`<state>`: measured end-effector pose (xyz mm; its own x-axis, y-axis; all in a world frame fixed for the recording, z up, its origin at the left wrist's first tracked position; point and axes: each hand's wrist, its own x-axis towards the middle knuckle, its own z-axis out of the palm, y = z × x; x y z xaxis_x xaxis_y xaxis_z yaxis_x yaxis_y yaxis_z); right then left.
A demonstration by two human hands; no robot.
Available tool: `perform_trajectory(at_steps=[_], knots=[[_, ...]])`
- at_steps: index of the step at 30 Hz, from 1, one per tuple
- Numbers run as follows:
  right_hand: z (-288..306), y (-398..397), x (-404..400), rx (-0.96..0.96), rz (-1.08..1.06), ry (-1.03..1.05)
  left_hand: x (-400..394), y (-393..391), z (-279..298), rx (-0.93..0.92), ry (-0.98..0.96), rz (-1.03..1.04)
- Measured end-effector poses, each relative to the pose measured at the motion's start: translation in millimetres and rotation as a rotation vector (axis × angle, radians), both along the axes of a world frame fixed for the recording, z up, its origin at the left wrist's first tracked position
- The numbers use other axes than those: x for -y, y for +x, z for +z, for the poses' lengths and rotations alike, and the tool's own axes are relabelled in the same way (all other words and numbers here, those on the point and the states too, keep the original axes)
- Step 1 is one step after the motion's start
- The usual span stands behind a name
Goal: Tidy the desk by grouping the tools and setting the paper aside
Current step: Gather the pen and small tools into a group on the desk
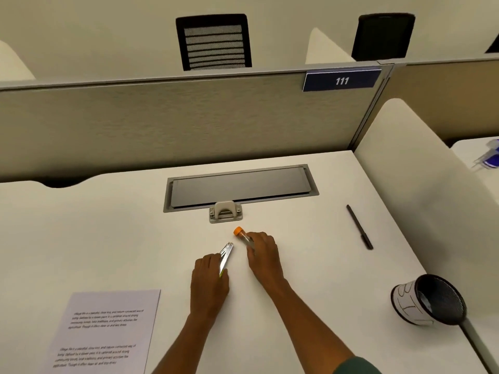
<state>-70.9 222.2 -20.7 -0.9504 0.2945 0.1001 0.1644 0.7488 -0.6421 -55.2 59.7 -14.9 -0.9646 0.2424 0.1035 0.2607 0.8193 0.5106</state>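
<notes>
My left hand (pixel 209 276) grips a silver stapler (pixel 226 255) with a yellow-green edge, low over the middle of the white desk (pixel 108 238). Just to its right, my right hand (pixel 263 255) holds a clear tube with an orange cap (pixel 240 233), cap pointing away from me. A grey hole punch (pixel 226 211) sits beyond both hands, at the edge of the cable tray. A black pen (pixel 359 227) lies to the right. A printed sheet of paper (pixel 105 330) lies flat at the near left.
A grey cable tray lid (pixel 240 186) is set into the desk. A tipped-over mesh pen cup (pixel 426 299) lies at the near right, touching a grey handle. Partition walls (pixel 162 120) close the back and right. Two chairs stand beyond.
</notes>
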Motion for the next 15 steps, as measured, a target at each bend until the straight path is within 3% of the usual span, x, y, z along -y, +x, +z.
perform_trajectory(at_steps=[8, 15], knots=[[17.7, 16.7, -63.8, -0.018, -0.199, 0.003, -40.4, -5.6, 22.1, 0.108, 0.225, 0.078], [31.8, 45.3, -143.0, -0.015, -0.429, 0.003, -114.4, -7.1, 29.6, 0.139, 0.299, -0.083]])
